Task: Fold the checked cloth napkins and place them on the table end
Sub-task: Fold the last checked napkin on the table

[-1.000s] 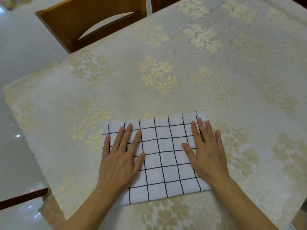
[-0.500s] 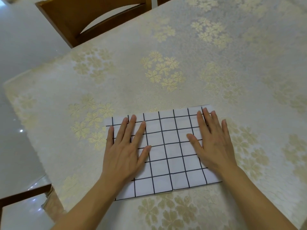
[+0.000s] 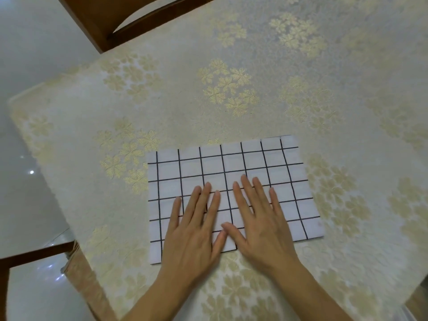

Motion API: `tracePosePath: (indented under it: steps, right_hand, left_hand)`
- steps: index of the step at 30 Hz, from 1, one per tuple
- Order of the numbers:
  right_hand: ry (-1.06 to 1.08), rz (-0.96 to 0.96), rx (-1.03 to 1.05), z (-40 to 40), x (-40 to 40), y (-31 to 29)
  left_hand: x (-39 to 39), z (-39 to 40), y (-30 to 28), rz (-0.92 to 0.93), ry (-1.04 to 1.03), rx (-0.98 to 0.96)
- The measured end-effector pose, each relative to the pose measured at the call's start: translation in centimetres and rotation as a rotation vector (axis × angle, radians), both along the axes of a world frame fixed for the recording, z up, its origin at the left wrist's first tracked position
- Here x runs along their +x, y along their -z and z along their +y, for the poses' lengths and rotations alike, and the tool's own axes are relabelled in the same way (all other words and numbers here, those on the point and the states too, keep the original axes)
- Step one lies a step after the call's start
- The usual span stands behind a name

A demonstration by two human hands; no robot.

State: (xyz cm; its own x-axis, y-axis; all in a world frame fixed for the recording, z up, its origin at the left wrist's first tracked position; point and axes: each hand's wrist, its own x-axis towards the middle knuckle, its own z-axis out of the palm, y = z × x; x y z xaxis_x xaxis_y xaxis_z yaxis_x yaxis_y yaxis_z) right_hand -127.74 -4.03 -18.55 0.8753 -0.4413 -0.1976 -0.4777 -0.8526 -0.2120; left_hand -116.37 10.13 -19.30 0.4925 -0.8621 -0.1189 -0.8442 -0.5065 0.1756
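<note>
A white napkin with a black grid (image 3: pixel 231 167) lies folded into a flat rectangle on the table (image 3: pixel 231 54), which is covered by a cream cloth with gold flowers. My left hand (image 3: pixel 194 230) lies flat on the napkin's near middle, fingers straight and spread. Beside it my right hand (image 3: pixel 257 218) also presses flat on the napkin, its thumb touching the left thumb. Both hands cover part of the near edge. The napkin's far half and both short ends show uncovered.
A wooden chair back (image 3: pixel 129 17) stands at the table's far left side. Another wooden chair part (image 3: pixel 34 253) shows at the lower left beside the table corner. The table's left edge runs diagonally, with glossy pale floor (image 3: pixel 27 66) beyond it.
Both hands have slid inward from the napkin's outer ends to its middle, where their thumbs now meet. The view has also moved closer and shifted slightly.
</note>
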Motion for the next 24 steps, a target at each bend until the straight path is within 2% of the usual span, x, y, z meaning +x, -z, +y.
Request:
tracePosePath:
  steps: [12,19,24]
  right_hand:
    - [0.172,0.130,-0.049,-5.3,-6.6,-0.5]
    - [0.082,-0.029,-0.049,-6.6,1.6,-1.3]
    - [0.108,0.058,-0.071,-8.9,4.5,0.6]
  left_hand:
    - [2.3,4.2,-0.5,-0.011,-0.073,0.048]
    - [6.2,-2.2,-1.3,-0.023,-0.030,-0.019]
    - [9.0,-4.7,0.1,-0.023,-0.039,0.041]
